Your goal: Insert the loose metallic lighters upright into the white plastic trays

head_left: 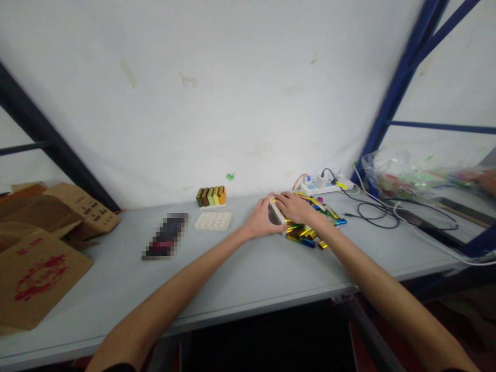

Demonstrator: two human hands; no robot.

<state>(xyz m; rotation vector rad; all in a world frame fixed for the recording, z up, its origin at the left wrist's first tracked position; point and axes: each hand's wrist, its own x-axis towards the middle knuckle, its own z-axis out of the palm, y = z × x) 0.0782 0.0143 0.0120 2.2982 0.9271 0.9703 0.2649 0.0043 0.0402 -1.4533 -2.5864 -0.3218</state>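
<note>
My left hand (260,218) is closed around the side of a white tray (276,213), tilted up, with its grid-like face partly showing. Over the tray's upper right edge lies my right hand (295,206), its fingers bent; whatever they pinch is mostly hidden, though a bit of gold shows by the fingertips. Under and beside the right wrist is a loose heap of shiny gold, blue and green lighter-like pieces (306,233). To the left, a block of upright green, yellow and orange lighter-like pieces (211,197) stands near a white tray with round recesses (213,221).
A pixelated dark flat object (166,236) lies left on the table (232,279). Brown cardboard boxes (42,274) crowd the far left. Behind the heap sits a white power strip (325,185), with cables (377,214) running right. Blue shelf posts (391,98) and plastic bags (399,168) stand at right.
</note>
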